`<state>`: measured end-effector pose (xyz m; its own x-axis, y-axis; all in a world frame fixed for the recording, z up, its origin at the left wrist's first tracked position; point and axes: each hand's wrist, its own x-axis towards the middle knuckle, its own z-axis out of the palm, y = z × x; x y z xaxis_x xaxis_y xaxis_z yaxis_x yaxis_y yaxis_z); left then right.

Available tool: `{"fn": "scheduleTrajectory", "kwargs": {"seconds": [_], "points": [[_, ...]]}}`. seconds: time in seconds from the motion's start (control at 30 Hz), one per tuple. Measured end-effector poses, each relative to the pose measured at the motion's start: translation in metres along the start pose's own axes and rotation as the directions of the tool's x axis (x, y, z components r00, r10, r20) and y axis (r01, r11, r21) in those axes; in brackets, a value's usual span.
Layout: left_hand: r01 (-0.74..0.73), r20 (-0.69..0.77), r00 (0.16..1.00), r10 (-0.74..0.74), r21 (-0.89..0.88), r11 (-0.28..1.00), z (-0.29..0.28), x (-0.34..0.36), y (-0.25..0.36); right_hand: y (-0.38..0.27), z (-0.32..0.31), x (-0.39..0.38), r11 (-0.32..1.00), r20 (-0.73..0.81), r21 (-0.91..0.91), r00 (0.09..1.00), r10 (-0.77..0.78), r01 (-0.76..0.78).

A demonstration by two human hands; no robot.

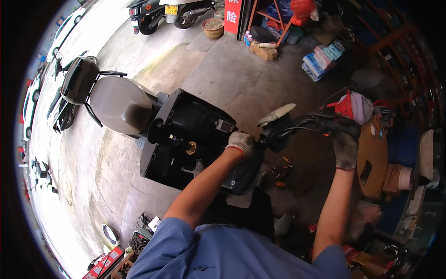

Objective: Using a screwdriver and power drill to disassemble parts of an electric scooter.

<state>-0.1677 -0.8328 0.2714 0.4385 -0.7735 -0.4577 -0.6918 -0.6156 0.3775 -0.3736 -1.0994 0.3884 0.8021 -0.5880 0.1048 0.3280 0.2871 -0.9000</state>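
A scooter stands before me with its handlebar (302, 123) stripped of covers. My right hand (345, 148), in a grey work glove, is wrapped round the handlebar's near right end. My left hand (241, 142), in a pale knit glove with a red cuff, is closed at the steering stem beside the dark front panel (244, 174); what its fingers hold is hidden. A black footwell (190, 116) with metal tools or fittings lying in it spreads left of that hand. The pale front cover piece (277, 114) stands out beyond the stem. The brown seat (121, 104) is further left.
At the right are a round wooden table (373, 158) and a red-and-white bag (353, 107). Plastic-wrapped packs (324, 60) lie on the concrete floor. A rock (263, 51) and a shelf rack (281, 23) stand further back. Parked scooters (172, 14) and a planter (213, 28) are outside.
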Motion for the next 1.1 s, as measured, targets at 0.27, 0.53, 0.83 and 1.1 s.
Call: {"fn": "scheduleTrajectory", "kwargs": {"seconds": [0.27, 0.53, 0.83, 1.1], "points": [[0.230, 0.015, 0.973, -0.231, 0.073, 0.971, 0.002, 0.018, 0.025, 0.065, -0.065, 0.070, 0.931, 0.007, 0.350, 0.995, 0.104, -0.100], [0.603, -0.322, 0.762, -0.562, 0.035, 0.797, 0.016, 0.026, 0.016, 0.174, -0.113, 0.123, 0.651, 0.058, 0.731, 0.969, 0.240, -0.205], [0.652, -0.395, 0.726, -0.562, 0.138, 0.746, 0.053, 0.058, 0.025, 0.261, -0.193, 0.091, 0.654, 0.045, 0.728, 0.965, 0.257, -0.207], [0.598, -0.354, 0.784, -0.510, 0.209, 0.774, 0.074, 0.070, 0.021, 0.278, -0.205, -0.031, 0.505, -0.187, 0.851, 0.813, 0.551, -0.146]]}}
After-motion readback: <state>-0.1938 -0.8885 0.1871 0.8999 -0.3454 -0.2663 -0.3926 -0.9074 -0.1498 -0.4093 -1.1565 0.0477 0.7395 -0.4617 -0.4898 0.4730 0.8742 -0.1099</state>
